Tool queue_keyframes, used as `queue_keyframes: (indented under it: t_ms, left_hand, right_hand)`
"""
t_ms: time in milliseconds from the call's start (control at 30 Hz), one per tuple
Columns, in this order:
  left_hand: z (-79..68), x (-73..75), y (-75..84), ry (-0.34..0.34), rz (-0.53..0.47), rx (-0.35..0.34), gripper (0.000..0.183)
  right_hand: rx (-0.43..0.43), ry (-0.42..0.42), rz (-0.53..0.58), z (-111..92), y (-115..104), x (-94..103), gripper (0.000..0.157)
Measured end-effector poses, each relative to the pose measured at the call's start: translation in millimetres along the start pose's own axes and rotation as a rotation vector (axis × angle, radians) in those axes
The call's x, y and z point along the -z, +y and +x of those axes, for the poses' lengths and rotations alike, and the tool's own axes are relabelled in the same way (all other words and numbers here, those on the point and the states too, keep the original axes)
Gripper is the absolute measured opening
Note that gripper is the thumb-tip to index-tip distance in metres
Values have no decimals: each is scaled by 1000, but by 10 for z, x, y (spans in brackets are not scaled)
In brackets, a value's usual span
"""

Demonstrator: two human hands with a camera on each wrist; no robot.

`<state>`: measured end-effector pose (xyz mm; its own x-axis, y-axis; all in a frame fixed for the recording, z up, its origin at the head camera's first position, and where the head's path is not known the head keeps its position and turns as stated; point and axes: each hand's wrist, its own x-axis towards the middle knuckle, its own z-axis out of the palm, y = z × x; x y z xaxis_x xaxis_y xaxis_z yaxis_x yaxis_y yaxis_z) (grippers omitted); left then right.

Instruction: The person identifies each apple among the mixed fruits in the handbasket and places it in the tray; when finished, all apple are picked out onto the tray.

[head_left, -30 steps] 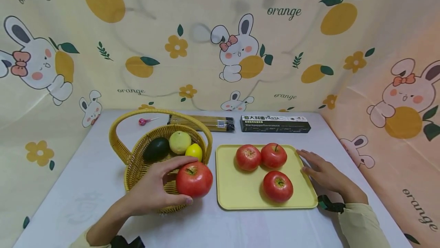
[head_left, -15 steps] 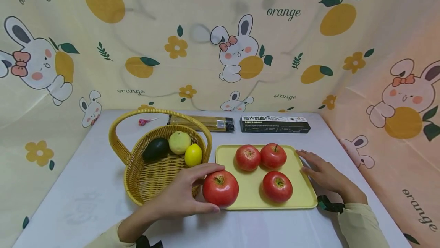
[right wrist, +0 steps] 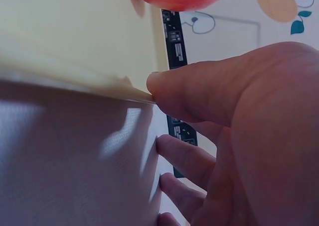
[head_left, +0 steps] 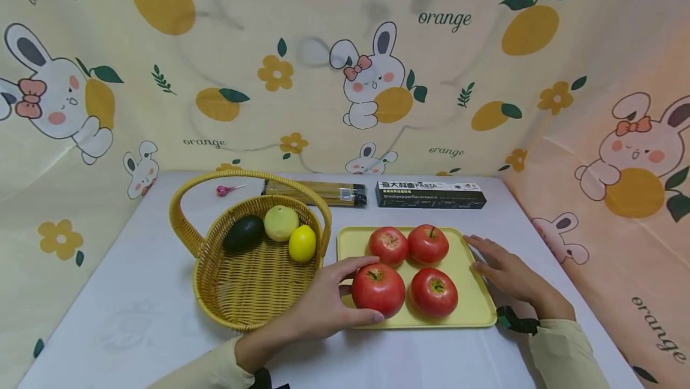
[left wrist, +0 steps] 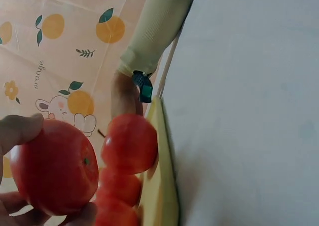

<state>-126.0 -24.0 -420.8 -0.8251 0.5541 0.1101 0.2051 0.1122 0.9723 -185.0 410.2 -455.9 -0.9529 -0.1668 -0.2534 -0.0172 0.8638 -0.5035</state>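
My left hand [head_left: 319,304] grips a red apple [head_left: 379,292] between thumb and fingers, above the left part of the yellow tray [head_left: 477,302]. In the left wrist view this apple [left wrist: 55,169] hangs beside the apples of the tray. A red apple [head_left: 433,294] sits near the tray's front, with another apple [head_left: 388,246] and a stemmed apple [head_left: 429,244] side by side at its back. My right hand [head_left: 509,274] rests at the tray's right edge. In the right wrist view its thumb [right wrist: 192,86] touches the rim, with the other fingers down beside the tray.
Left of the tray stands a wicker basket [head_left: 207,287] with a tall handle, holding an avocado [head_left: 244,234], a pale green round fruit [head_left: 281,223] and a lemon [head_left: 302,244]. Behind lie a lollipop [head_left: 223,190], a spaghetti pack [head_left: 323,192] and a pasta box [head_left: 430,195].
My left hand has carried the apple rightward from in front of the basket to over the tray. The right hand has stayed at the tray's edge.
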Motion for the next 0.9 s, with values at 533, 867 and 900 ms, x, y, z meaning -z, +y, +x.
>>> queue_keyframes:
  t_ms: [533, 867, 900]
  left_hand:
    - [307, -293, -263, 52, 64, 135, 81]
    - [306, -354, -376, 54, 93, 132, 82]
    - [303, -357, -381, 48, 100, 128, 81]
  right_hand:
    - [4, 5, -9, 11, 11, 10, 79]
    - [7, 2, -6, 1, 11, 1, 79]
    - [7, 2, -7, 3, 15, 0, 78]
